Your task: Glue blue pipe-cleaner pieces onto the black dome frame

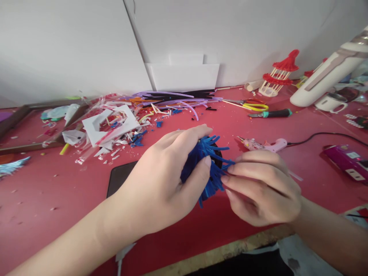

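My left hand [169,172] is wrapped round a bundle of blue pipe cleaners [208,180], its thumb pressing on the near side. Their loose ends fan out toward the right, and something black shows behind them. With pinched fingertips, my right hand [261,188] grips the tip of one blue strand at the bundle's right edge. The left palm hides the rest of the bundle. Under the left wrist lies a dark flat phone-like slab [119,178]. Just beyond the right hand is a pink glue gun [276,145].
Yellow-handled scissors [255,106] and a cutter with a black-and-teal handle [273,114] lie behind. Purple and black pipe cleaners [172,97] and scraps pile at back left. A red-roofed stick model [277,76], white flask [327,74], mug [330,102] and purple power strip [347,163] stand right.
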`<state>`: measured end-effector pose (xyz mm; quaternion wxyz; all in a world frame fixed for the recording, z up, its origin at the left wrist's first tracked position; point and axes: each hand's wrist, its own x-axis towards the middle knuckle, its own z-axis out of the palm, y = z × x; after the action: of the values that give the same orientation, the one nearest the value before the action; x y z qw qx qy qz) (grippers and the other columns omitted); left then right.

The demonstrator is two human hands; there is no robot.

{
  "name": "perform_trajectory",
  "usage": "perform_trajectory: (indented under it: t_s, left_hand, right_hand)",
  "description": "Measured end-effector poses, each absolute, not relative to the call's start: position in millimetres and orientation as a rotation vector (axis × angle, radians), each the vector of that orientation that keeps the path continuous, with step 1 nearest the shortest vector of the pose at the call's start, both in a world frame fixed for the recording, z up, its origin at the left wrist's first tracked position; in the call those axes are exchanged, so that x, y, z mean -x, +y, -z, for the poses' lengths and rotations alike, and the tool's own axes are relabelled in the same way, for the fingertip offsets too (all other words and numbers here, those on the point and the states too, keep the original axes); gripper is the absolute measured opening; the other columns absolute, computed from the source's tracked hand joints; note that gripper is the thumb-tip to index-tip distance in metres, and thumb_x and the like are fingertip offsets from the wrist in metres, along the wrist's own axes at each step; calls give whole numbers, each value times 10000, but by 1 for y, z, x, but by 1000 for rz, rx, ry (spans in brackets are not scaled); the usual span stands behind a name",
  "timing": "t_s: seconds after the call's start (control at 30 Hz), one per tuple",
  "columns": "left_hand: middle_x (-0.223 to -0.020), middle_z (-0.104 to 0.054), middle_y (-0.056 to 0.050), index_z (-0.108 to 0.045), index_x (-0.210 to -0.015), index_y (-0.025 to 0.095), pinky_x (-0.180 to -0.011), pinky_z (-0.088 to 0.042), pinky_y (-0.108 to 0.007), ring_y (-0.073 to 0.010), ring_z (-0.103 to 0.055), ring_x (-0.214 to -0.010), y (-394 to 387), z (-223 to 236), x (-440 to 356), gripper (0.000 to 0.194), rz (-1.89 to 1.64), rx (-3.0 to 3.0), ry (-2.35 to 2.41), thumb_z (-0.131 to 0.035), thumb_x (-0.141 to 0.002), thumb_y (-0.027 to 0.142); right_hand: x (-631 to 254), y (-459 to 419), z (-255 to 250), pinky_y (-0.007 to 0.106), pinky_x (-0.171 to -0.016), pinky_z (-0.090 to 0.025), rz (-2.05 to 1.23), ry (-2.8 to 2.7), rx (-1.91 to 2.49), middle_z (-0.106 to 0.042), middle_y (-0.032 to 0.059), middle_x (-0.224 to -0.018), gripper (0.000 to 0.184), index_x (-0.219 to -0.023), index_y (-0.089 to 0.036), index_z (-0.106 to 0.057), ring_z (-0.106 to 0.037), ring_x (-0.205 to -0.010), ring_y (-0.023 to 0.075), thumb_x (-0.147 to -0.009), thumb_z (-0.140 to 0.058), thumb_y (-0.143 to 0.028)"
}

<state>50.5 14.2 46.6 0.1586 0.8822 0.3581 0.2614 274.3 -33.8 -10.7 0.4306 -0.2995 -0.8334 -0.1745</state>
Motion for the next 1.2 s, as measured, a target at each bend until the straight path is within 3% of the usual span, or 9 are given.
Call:
perform_trajectory:
  t_s: [0.13, 0.37, 0.5, 0.87, 1.2]
  left_hand:
    - [-1240, -690, -75, -636, -1304, 203, -1053, -540, -355, -220, -654, -1159, 17, -46, -52, 322, -870, -2518, 1114, -532, -1011, 288]
    - [-1028, -727, 6, -697, -1118, 264, -914, -587, -324, -183, -700, -961, 20, -52, -51, 186, -1000, -2405, 1208, -617, -952, 239]
    - [-996, -740, 26, -728, -1027, 260, -881, -578, -282, -159, -699, -925, 22, -57, -51, 142, -990, -2435, 1224, -626, -942, 209]
    - [-1011, -779, 31, -741, -1107, 259, -901, -579, -251, -159, -734, -934, 30, -59, -47, 265, -871, -2383, 1141, -493, -1016, 231]
    - [-1110, -800, 30, -743, -1190, 320, -972, -611, -315, -197, -761, -1024, 32, -55, -46, 247, -839, -2327, 1066, -606, -985, 340]
  right_hand:
    - [-283, -29, 11, 426, -817, -609, 422, -2016, 784, -702, 76, -950, 232, -1033, -157, -700, -681, -907, 229, -811, -635, -138]
    - [-302, -12, 16, 450, -778, -595, 438, -1852, 898, -708, 60, -941, 353, -1134, -227, -682, -678, -856, 236, -812, -634, -90]
    - [-307, -9, 20, 470, -807, -587, 418, -1785, 947, -708, 88, -957, 346, -1132, -207, -699, -677, -891, 254, -820, -641, -69]
    - [-305, -10, 25, 456, -790, -592, 369, -1769, 953, -726, 64, -950, 340, -1123, -242, -710, -681, -874, 246, -825, -662, -85]
    - [-301, -5, 25, 403, -766, -590, 338, -1801, 959, -708, 38, -900, 300, -1084, -255, -686, -682, -862, 218, -836, -663, -87]
